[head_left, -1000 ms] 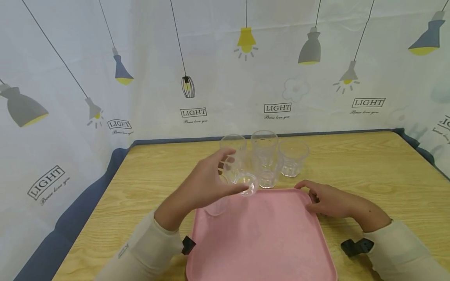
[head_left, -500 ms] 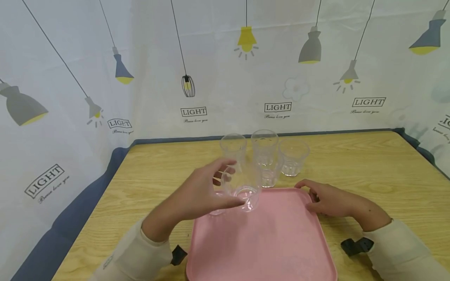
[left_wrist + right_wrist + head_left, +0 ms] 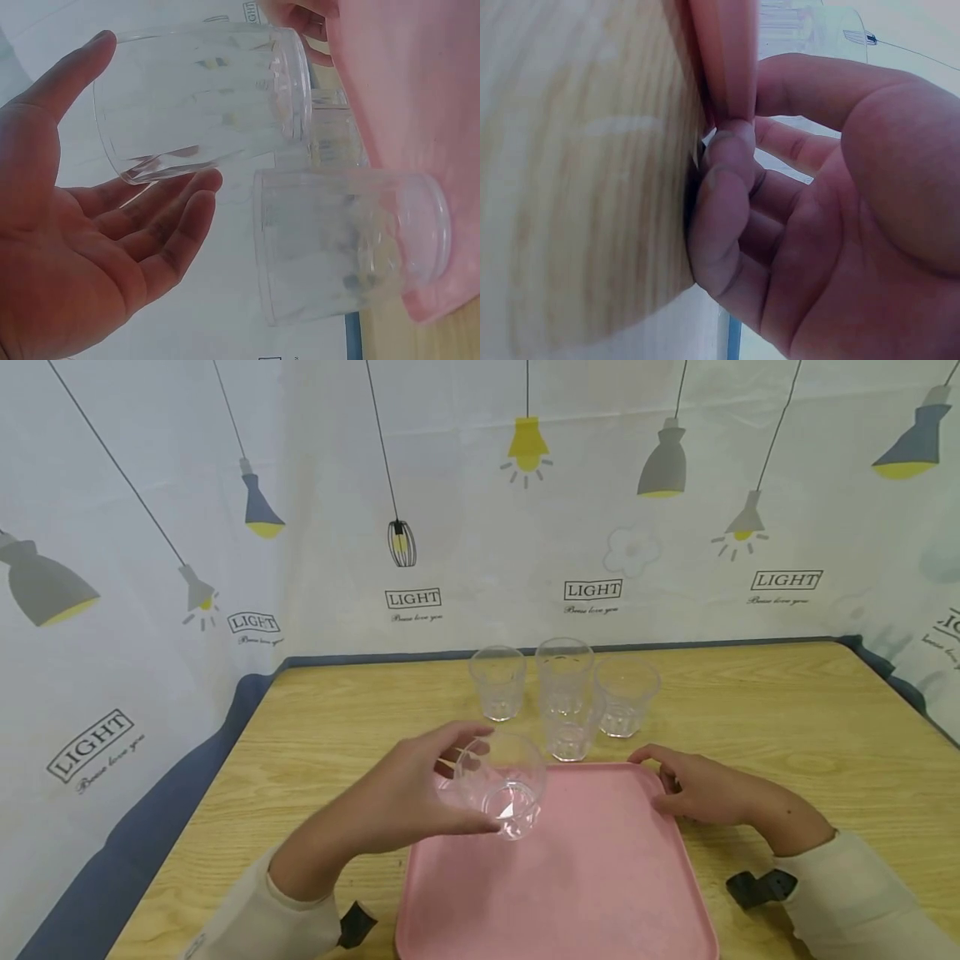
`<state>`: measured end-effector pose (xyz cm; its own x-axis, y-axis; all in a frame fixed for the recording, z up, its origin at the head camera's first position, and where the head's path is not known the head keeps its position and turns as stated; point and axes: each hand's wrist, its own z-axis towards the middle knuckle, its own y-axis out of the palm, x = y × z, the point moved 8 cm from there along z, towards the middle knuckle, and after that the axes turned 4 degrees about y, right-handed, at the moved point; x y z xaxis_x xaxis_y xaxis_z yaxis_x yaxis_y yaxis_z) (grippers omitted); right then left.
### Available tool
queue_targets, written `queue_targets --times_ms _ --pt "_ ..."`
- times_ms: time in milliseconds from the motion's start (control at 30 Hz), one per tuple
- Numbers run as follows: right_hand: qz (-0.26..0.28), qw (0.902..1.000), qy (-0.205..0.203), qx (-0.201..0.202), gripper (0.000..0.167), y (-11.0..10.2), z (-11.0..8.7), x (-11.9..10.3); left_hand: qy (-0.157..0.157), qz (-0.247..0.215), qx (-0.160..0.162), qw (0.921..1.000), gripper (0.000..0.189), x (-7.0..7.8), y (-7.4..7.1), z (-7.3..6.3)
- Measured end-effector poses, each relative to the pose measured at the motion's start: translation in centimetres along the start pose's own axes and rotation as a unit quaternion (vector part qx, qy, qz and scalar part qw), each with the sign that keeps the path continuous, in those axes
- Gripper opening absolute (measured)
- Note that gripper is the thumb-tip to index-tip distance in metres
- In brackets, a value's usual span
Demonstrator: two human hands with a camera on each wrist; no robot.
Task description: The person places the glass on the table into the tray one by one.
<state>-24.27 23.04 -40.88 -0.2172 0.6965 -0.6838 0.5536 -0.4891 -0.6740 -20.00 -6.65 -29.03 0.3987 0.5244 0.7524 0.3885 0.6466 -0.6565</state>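
My left hand (image 3: 401, 793) grips a clear drinking glass (image 3: 501, 785) and holds it over the back left part of a pink tray (image 3: 592, 877). In the left wrist view this glass sits between thumb and fingers, its base toward the tray. A second clear glass (image 3: 337, 244) stands on the tray near its back left corner; the left hand mostly covers it in the head view. At the tray's back right corner, my right hand (image 3: 705, 789) pinches the rim, with curled fingers against the tray's side in the right wrist view.
Behind the tray, several more clear glasses stand upright in a cluster on the wooden table, among them a left one (image 3: 498, 681) and a right one (image 3: 626, 697). A white curtain (image 3: 465, 510) with printed lamps hangs past the table's back edge.
My left hand has brought its glass toward me, down and slightly left, over the tray. The right hand and the tray have stayed put.
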Motion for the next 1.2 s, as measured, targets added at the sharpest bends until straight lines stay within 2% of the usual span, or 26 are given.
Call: queue_targets --times_ms 233,600,1200 --pt "0.004 1.0 -0.001 -0.004 0.053 -0.1 0.0 -0.1 -0.007 -0.002 -0.014 0.9999 0.089 -0.2 -0.1 -0.7" --pt "0.003 1.0 0.003 -0.004 0.053 -0.1 -0.1 -0.2 0.006 0.023 -0.029 0.9993 0.09 -0.8 -0.2 -2.1" --pt "0.007 1.0 0.007 0.0 0.052 -0.1 -0.2 -0.3 -0.002 0.034 -0.031 0.9989 0.089 -2.6 -0.9 -4.0"
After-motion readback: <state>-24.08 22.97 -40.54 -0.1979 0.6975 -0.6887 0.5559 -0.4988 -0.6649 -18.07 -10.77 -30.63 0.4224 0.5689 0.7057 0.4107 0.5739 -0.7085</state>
